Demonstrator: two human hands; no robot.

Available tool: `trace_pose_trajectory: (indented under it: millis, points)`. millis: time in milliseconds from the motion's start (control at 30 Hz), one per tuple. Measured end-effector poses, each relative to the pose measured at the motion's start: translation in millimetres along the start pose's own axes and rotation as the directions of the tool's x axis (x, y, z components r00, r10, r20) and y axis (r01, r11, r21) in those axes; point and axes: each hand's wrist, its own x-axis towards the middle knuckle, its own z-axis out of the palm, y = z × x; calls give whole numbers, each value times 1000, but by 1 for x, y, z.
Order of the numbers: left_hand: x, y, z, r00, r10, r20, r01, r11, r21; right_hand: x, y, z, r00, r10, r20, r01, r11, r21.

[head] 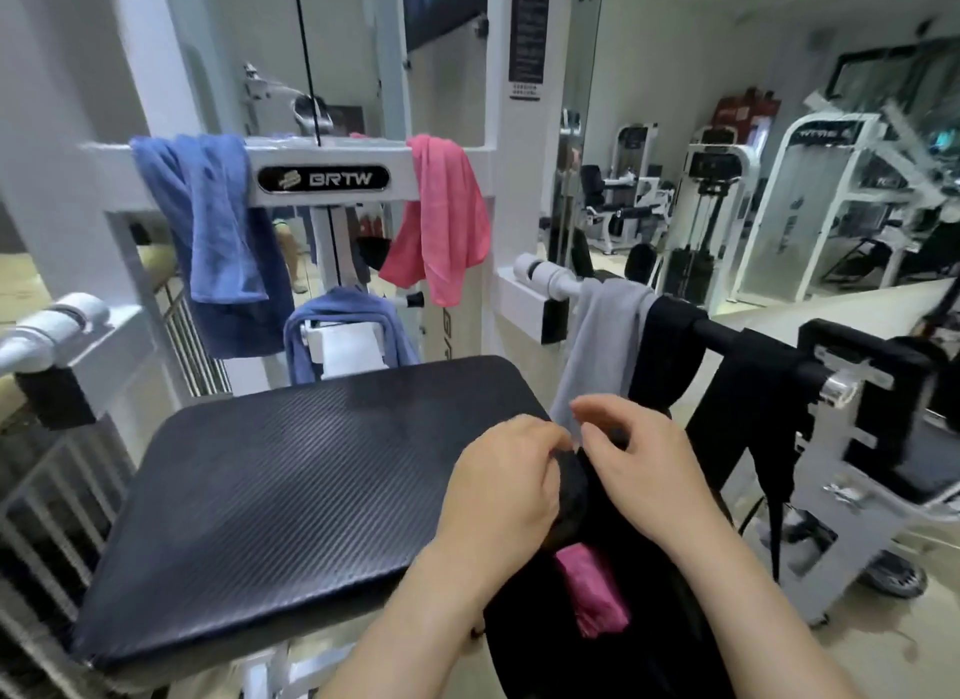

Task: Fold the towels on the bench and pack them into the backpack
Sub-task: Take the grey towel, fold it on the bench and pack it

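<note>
Black backpack (524, 641) at right edge of bench pad (291, 490), pad open leftward; rim gripped by left hand (498, 485); right hand (644, 469) curled alongside, grasp unclear.

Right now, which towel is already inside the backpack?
The folded dark pink towel, lying in the open black backpack. The lighter pink towel, the blue towels and the grey towel all hang on the machine.
</note>
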Motion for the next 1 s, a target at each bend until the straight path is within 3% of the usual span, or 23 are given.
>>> trace_pose_trajectory:
  millis: [200,367,533,633,733,867,933,1000]
  points:
    - [51,-37,-23,972,-198,-128,199,980,-8,66,-31,12,989,-104,109,108,994,-32]
    - [102,-45,-3,982,-189,-3,189,981,41,128,-14,14,995,-58,77,74,971,-229]
    - [155,-44,55,946,-220,240,219,975,31,152,35,14,986,138,89,-95,921,-378]
    - [184,-53,98,937,-241,252,247,969,8,156,61,21,982,183,41,-150,896,-418]
    - [199,-58,134,894,-370,254,402,911,-88,158,74,27,986,151,-68,-165,871,-462]
    - [217,-62,157,838,-444,318,546,669,-504,165,85,40,972,59,-227,-117,960,-253]
    - [223,-58,155,840,-459,289,530,585,-613,170,88,41,950,73,-302,-87,996,-33]
    - [221,-54,148,862,-440,253,481,550,-682,176,86,37,940,158,-302,-83,966,245]
